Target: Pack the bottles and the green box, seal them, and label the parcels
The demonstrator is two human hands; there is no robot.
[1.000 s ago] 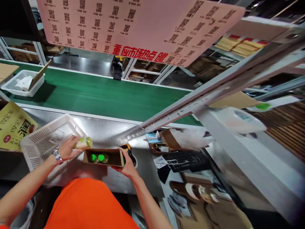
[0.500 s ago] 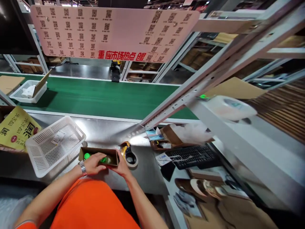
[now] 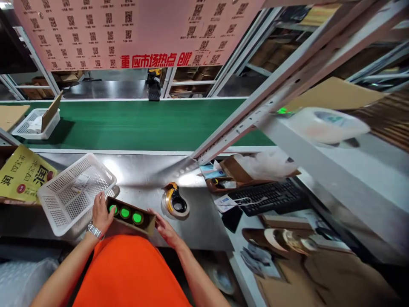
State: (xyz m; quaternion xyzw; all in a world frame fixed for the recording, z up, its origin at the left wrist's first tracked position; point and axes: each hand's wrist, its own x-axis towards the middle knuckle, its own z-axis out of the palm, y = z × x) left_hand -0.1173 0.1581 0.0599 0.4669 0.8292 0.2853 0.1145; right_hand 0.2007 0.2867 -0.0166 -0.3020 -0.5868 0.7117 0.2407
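Note:
A narrow, open-topped cardboard box [image 3: 149,224] stands close against my orange top. Three bottles with bright green caps [image 3: 125,212] sit in a row inside it; their bodies are hidden by the box walls. My left hand [image 3: 102,214], a metal watch on its wrist, holds the box's left end, with the thumb over the rim by the leftmost cap. At the opposite end, my right hand [image 3: 165,229] has its fingers against the outer wall. To the right lies a yellow and black tape dispenser [image 3: 175,202] with a roll of tape.
A white perforated basket [image 3: 54,213] with a paper slip stands left, beside a yellow printed bag [image 3: 24,177]. Beyond the metal bench runs a green conveyor belt [image 3: 143,123] carrying another basket [image 3: 41,134]. A keyboard [image 3: 271,198] and a slanted metal post [image 3: 239,115] are on the right.
My left hand has moved from over the bottles to the box's left end. Three green caps now show in a row. The box has turned slightly and come nearer my body.

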